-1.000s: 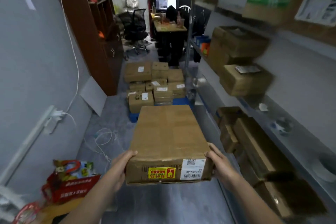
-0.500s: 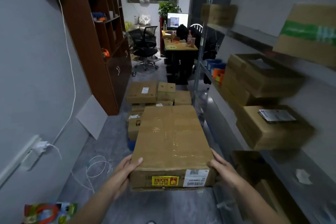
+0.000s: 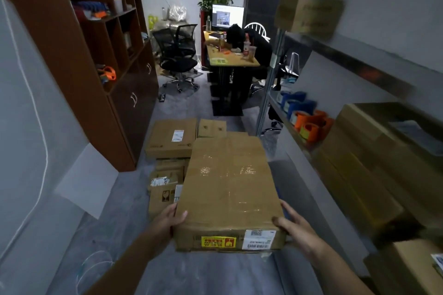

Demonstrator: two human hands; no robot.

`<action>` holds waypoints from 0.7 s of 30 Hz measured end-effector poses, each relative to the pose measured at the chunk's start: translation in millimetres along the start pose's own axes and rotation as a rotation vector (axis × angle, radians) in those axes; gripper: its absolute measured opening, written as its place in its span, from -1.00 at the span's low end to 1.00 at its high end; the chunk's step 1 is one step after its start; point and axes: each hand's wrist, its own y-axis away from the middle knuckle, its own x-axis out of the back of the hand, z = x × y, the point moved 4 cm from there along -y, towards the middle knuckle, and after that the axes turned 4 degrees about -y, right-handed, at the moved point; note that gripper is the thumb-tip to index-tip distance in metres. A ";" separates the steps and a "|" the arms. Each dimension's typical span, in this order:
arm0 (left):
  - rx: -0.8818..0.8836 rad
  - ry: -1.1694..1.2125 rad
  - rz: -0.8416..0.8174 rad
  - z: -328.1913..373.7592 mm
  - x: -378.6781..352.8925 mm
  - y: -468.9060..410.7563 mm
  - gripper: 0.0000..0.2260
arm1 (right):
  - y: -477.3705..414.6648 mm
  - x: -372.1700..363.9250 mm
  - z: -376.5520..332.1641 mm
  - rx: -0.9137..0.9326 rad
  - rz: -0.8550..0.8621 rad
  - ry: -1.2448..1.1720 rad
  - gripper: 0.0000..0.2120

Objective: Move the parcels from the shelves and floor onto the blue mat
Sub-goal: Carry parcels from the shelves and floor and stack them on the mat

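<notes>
I carry a large flat cardboard parcel (image 3: pixel 230 189) level in front of me, with a yellow sticker and a white label on its near face. My left hand (image 3: pixel 169 221) grips its near left corner and my right hand (image 3: pixel 293 225) grips its near right corner, thumbs on top. Beyond it a pile of stacked parcels (image 3: pixel 171 139) stands on the floor. The carried parcel hides the blue mat under the pile. More parcels (image 3: pixel 354 163) sit on the metal shelf on the right.
A brown cabinet (image 3: pixel 96 74) lines the left wall, with a white panel (image 3: pixel 86 179) leaning below it. White cables (image 3: pixel 93 268) lie on the grey floor at the left. A desk (image 3: pixel 230 60), office chairs and a seated person stand at the far end.
I have walked forward with the parcel, so the pile on the floor is closer and mostly hidden. The view has tilted up. Both hands keep their grip.
</notes>
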 end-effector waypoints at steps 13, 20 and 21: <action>0.030 -0.002 0.173 93.5 13.8 -342.4 -0.58 | -362.0 12.6 -82.6 -0.123 -0.074 -0.003 -0.29; 0.076 -0.016 0.223 96.3 41.4 -534.9 -0.44 | -579.7 18.6 -74.9 -0.266 -0.174 0.004 -0.24; 0.075 -0.022 0.231 93.0 46.8 -556.6 -0.44 | -606.7 16.7 -68.4 -0.264 -0.181 0.011 -0.26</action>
